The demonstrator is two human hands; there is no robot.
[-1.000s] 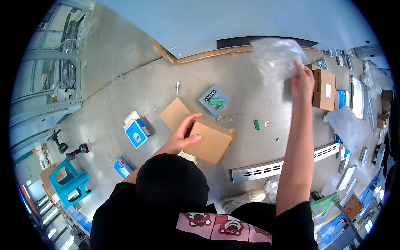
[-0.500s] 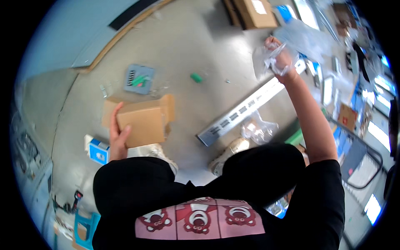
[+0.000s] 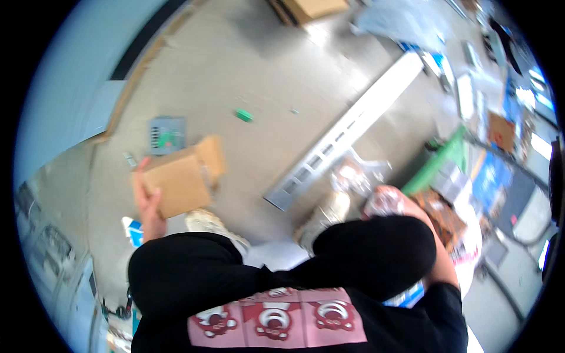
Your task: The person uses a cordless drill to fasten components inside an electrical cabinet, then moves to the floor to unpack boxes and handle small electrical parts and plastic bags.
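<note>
An opened brown cardboard box (image 3: 176, 183) is gripped at its left side by my left hand (image 3: 150, 206), thumb on the face nearest me; its flap sticks out to the right. My right hand (image 3: 393, 195) is down beside my right knee, somewhat blurred, with its fingers closed round a crumpled clear plastic bag (image 3: 378, 206). Near that hand, a second clear plastic bag (image 3: 354, 175) with something brownish inside lies on the floor by my right shoe (image 3: 323, 215).
A long silvery-white slotted metal rail (image 3: 348, 136) lies diagonally across the floor. Right of it stands a green bin (image 3: 438, 160) beside brown packing material (image 3: 440, 216). A grey tray (image 3: 167, 134), a small green piece (image 3: 244, 115) and a blue-white box (image 3: 134, 231) lie on the floor; cardboard (image 3: 318, 7) is far ahead.
My right hand has come down from the far right to beside my knee, still with the plastic bag. My left hand keeps the box. The view has shifted somewhat.
</note>
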